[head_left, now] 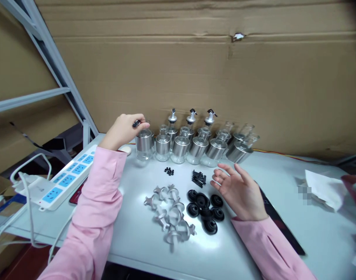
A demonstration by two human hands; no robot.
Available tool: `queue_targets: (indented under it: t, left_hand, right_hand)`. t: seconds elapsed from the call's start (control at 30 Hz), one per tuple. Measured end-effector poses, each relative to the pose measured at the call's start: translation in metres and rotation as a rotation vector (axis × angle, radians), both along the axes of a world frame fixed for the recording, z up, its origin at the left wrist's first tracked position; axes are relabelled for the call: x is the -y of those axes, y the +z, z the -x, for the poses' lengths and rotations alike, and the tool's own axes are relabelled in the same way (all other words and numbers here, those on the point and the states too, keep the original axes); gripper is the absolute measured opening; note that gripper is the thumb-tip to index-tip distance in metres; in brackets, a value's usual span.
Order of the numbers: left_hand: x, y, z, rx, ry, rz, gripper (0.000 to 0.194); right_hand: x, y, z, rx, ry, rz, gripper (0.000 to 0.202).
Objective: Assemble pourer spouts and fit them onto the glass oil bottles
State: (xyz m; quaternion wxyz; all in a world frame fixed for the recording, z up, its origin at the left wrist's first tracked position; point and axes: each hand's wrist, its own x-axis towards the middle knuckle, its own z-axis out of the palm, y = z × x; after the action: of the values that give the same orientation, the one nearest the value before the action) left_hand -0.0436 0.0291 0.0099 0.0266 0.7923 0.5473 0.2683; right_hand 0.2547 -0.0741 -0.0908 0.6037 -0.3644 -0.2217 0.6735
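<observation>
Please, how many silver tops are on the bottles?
3 visible, side by side at the back: the left top, the middle top and the right top. The left hand may hide another.

Person at the bench, pink sleeves. Left hand is curled at the neck of the leftmost front bottle, small dark piece between fingers and thumb. Right hand open, palm up, beside the black stoppers. Glass bottles with metal bands stand in two rows near the cardboard; three in back carry silver caps with black spouts. Silver caps loose in front, tiny black parts and black sticks behind. Power strip on the left.
</observation>
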Motion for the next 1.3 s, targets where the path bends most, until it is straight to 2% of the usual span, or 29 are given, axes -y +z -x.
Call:
queue_targets:
  t: [0.27,0.43,0.5,0.57,0.63,0.7,0.8,0.87,0.93,0.97,1.03,1.07,1.1,1.17,1.23,1.3]
  left_hand:
    - [-0.030,-0.030,0.003,0.059,-0.023,0.091,0.018]
    - [-0.032,-0.039,0.005,0.151,-0.049,0.140,0.021]
    - [-0.032,-0.041,0.007,0.267,-0.021,0.217,0.045]
    - [-0.031,-0.045,0.006,0.377,-0.034,0.370,0.068]
    - [-0.031,-0.049,0.005,0.419,-0.100,0.523,0.068]
    - [-0.032,-0.050,0.003,0.418,-0.145,0.604,0.054]
    - [-0.026,-0.041,0.004,0.303,-0.133,0.539,0.045]
    - [-0.013,-0.024,0.007,0.149,-0.094,0.377,0.046]
    - [0.009,-0.001,0.007,0.112,-0.020,0.216,0.049]
    - [0.023,0.009,0.005,0.083,0.001,0.096,0.043]
    - [0.051,0.023,-0.009,0.044,-0.076,0.028,0.032]
    - [0.064,0.024,-0.020,0.023,-0.123,0.014,0.030]
    - [0.074,0.020,-0.032,0.011,-0.143,-0.012,0.033]
    - [0.089,-0.001,-0.059,-0.023,-0.192,-0.011,0.041]
    - [0.096,-0.034,-0.080,-0.074,-0.243,-0.006,0.051]
    - [0.098,-0.067,-0.093,-0.079,-0.292,0.010,0.051]
  right_hand:
    - [0.000,-0.001,-0.002,0.042,0.015,-0.039,0.024]
    - [0.000,-0.002,-0.002,0.062,0.011,-0.044,0.022]
    - [0.000,-0.003,-0.002,0.069,0.013,-0.049,0.020]
    - [-0.001,-0.004,-0.001,0.072,0.007,-0.044,0.019]
    - [-0.001,-0.004,-0.001,0.074,-0.004,-0.035,0.019]
    - [-0.001,-0.004,0.000,0.079,-0.011,-0.032,0.019]
    - [-0.001,-0.003,0.000,0.088,-0.013,-0.032,0.020]
    - [-0.002,-0.004,-0.001,0.102,-0.018,-0.039,0.021]
    - [-0.003,-0.005,0.000,0.140,-0.047,-0.059,0.022]
    - [-0.003,-0.006,0.000,0.175,-0.074,-0.081,0.022]
    - [-0.002,-0.009,0.004,0.306,-0.163,-0.166,0.023]
    - [0.000,-0.009,0.007,0.404,-0.217,-0.232,0.023]
    - [0.002,-0.009,0.011,0.515,-0.260,-0.305,0.022]
    - [0.008,-0.008,0.020,0.721,-0.271,-0.446,0.021]
    - [0.014,-0.006,0.031,0.848,-0.187,-0.555,0.020]
    - [0.018,-0.003,0.042,0.942,-0.078,-0.636,0.018]
